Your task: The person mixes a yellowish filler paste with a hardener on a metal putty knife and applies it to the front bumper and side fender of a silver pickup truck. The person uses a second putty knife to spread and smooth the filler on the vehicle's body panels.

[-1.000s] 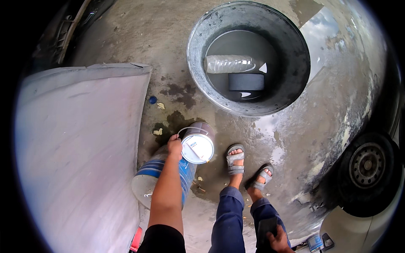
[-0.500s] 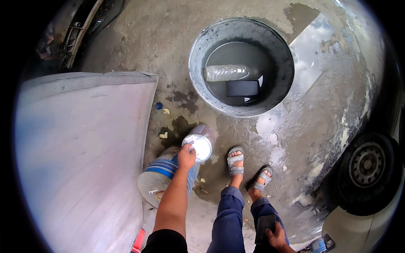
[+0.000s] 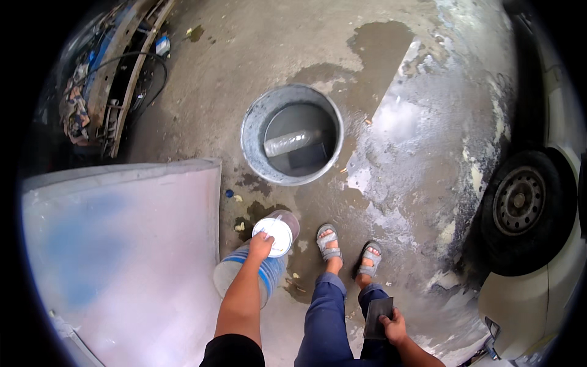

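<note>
Left hand [image 3: 261, 246]: extended forward, fingers over the left edge of the white top [image 3: 281, 238] of the bucket [image 3: 292, 222].
Left grip: fingers bent together; whether they grasp a handle or only press on the top, cannot be told.
Right hand [image 3: 395, 327]: held low, in front of the right trouser leg.
Right grip: grasping the dark flat rectangular sheet [image 3: 375, 314] at its right side, thumb laid across its face.
Bucket position: left of the sandals [image 3: 329, 243], with its white top turned toward the camera and a brownish side visible behind.
Drum [image 3: 269, 276]: grey with blue bands, just beside the bucket, partly covered by the left forearm.
Tub [image 3: 249, 147]: round, grey, wide-mouthed, ahead of the bucket and apart from it; contains water [image 3: 292, 120].
Tub contents: clear ribbed plastic bottle [image 3: 290, 142], lying on its side; dark rectangular block [image 3: 310, 157], beside the bottle.
Floor [image 3: 244, 79]: concrete, with dark wet patches and a pale reflective area at the right.
Floor items: blue cap [image 3: 229, 193], near yellowish scraps [image 3: 239, 226].
Left side: broad pale panel [image 3: 140, 257], tinted blue in part.
Right side: pale vehicle [image 3: 520, 306] with a black-tyred wheel [image 3: 520, 192].
</note>
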Motion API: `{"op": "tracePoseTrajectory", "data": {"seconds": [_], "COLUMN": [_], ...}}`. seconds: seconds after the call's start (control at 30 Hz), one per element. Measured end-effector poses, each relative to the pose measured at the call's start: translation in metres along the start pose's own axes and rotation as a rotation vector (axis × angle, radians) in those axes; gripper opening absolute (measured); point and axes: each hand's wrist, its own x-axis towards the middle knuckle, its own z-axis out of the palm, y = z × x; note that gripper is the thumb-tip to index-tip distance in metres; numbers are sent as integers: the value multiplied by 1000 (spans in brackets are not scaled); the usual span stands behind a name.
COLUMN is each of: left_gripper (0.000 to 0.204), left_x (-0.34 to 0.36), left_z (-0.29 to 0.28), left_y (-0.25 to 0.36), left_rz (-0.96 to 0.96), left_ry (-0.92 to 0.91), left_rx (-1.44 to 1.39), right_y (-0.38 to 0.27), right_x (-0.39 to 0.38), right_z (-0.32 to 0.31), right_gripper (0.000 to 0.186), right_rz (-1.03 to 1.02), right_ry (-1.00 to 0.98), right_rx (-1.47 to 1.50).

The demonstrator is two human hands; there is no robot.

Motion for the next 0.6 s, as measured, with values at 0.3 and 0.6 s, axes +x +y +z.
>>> {"op": "tracePoseTrajectory", "data": {"seconds": [0.3,0.6], "left_gripper": [15,18], "left_x": [-110,-152], "left_z": [-61,-49], "left_y": [102,201], "left_rz": [-44,135], "left_ry": [-40,-240], "left_rx": [-314,-219], "right_y": [10,70], "right_x": [-84,-222], "right_z": [-86,-118], "right_gripper": [33,27], "right_rz": [-30,-190], "right_ry": [214,625], "right_rx": [427,832]}}
